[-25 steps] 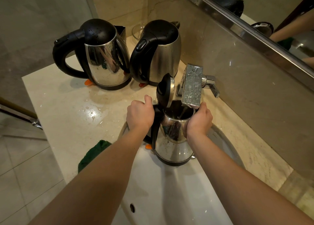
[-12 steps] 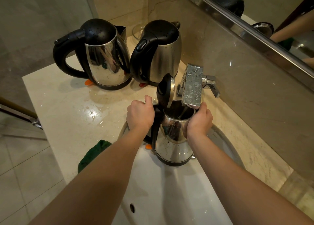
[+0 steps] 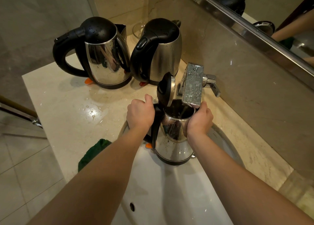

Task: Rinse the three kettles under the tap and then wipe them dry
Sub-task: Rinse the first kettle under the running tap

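A steel kettle (image 3: 173, 145) with its black lid flipped up is held over the white sink (image 3: 169, 199), its mouth right under the flat chrome tap (image 3: 192, 87). My left hand (image 3: 140, 113) grips its black handle. My right hand (image 3: 200, 118) curls round the body near the rim. Two more steel kettles with black lids stand shut on the counter behind: one at the back left (image 3: 102, 54), wet with drops, and one beside it (image 3: 158, 51).
A green cloth (image 3: 92, 152) lies at the counter's front edge, left of the sink. The marble counter (image 3: 68, 109) is wet. A glass bowl (image 3: 138, 29) sits in the back corner. A mirror (image 3: 271, 12) runs along the wall on the right.
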{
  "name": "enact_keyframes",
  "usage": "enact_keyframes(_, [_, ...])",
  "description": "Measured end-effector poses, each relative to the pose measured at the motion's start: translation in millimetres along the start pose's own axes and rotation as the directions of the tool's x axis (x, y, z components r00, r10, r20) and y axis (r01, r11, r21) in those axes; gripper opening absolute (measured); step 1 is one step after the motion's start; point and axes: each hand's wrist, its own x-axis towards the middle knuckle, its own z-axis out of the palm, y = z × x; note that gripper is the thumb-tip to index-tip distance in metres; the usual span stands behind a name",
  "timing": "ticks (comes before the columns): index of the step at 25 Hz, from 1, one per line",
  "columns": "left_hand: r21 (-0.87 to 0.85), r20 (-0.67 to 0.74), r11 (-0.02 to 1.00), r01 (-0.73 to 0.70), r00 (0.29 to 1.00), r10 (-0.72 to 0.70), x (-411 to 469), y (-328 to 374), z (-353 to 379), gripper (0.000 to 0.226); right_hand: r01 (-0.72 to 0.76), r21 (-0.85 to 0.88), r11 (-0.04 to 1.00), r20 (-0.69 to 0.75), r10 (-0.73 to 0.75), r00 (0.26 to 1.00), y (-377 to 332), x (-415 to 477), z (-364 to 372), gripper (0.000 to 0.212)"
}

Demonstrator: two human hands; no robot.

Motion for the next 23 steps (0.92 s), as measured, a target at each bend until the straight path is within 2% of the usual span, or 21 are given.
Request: enact_keyframes(23, [-0.003,-0.01,1.0,-0.001,1.0,0.001,1.1,-0.9,0.9,0.052,0.006,0.002,1.0,0.006,-0.006,1.0,3.3,2.6,0.5,0.039])
